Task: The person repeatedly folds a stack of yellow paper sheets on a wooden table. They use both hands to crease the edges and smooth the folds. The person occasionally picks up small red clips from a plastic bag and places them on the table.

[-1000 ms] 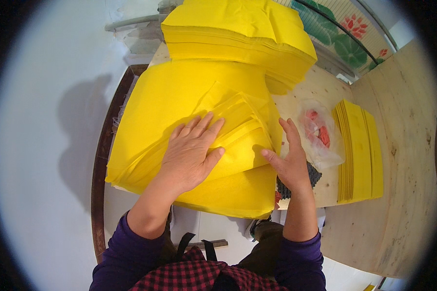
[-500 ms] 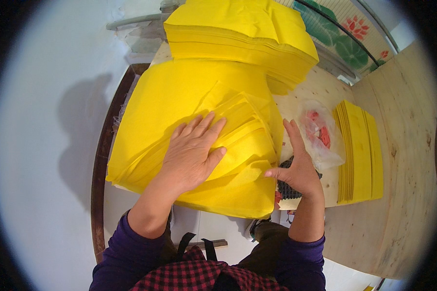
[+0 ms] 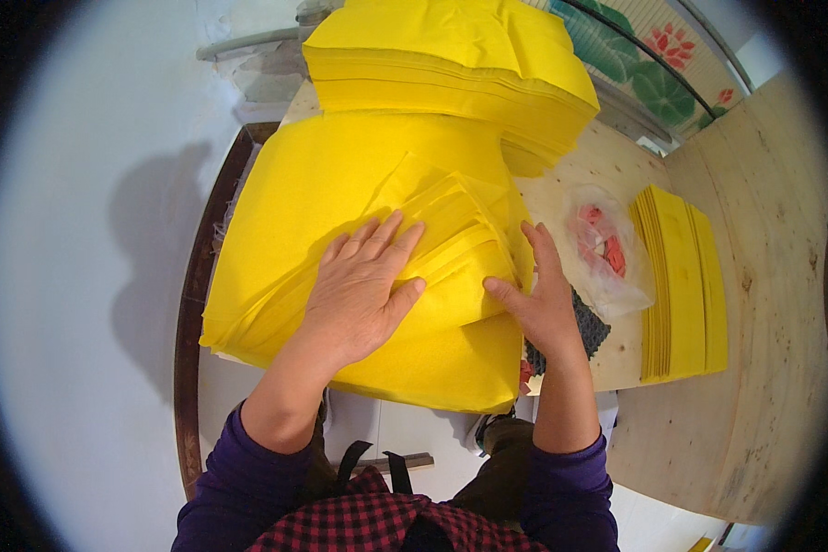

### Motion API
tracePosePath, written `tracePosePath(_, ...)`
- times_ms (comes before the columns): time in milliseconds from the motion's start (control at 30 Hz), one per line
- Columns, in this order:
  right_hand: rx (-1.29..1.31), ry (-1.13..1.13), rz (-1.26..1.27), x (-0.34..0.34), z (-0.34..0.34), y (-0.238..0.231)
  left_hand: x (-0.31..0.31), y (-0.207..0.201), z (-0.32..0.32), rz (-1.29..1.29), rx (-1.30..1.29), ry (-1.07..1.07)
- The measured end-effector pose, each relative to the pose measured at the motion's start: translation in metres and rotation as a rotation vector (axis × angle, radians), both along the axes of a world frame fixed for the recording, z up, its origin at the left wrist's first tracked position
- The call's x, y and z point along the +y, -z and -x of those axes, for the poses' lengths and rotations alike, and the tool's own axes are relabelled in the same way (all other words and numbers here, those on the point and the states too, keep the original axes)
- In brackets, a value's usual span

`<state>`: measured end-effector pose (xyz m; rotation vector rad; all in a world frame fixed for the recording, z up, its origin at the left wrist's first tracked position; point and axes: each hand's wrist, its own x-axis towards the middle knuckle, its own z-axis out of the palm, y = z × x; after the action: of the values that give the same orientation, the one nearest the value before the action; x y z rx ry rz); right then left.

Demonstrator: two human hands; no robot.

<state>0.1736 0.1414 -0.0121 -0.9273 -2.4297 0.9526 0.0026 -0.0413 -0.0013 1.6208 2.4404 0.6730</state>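
Note:
A wide pile of yellow cloth sheets (image 3: 313,184) lies in front of me, felt-like in look. On its near right part rests a fanned, layered bunch of folded yellow pieces (image 3: 462,207). My left hand (image 3: 354,290) presses flat on these layers, fingers stretched and the thumb out to the side. Along their right edge is my right hand (image 3: 547,308), open, with the thumb on or just over the yellow cloth and the other fingers pointing away from me. Its fingertips partly hide the cloth's edge, so whether they touch it I cannot tell.
A thick stack of yellow cloth (image 3: 451,83) stands behind the pile. To the right are a clear plastic bag with red bits (image 3: 607,248), a dark textured pad (image 3: 589,331) and a neat yellow stack (image 3: 681,294) beside a wooden panel (image 3: 773,304). A dark frame edge (image 3: 189,350) runs left.
My right hand has moved left, onto the right edge of the layered yellow pieces, and the raised near fold there looks flatter. My left hand stays pressed nearly in place.

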Motion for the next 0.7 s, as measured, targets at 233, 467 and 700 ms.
tracePosePath(233,-0.053,-0.109,-0.033,-0.001,-0.014,-0.011,0.0,0.0,0.0,-0.001,0.001,0.001)
tracePosePath(467,0.054,-0.056,0.045,0.023,-0.041,-0.025,0.001,0.0,0.0,-0.009,-0.007,0.001)
tracePosePath(700,0.247,-0.275,0.052,0.014,-0.051,-0.022,0.001,0.001,0.0,0.001,-0.006,-0.003)
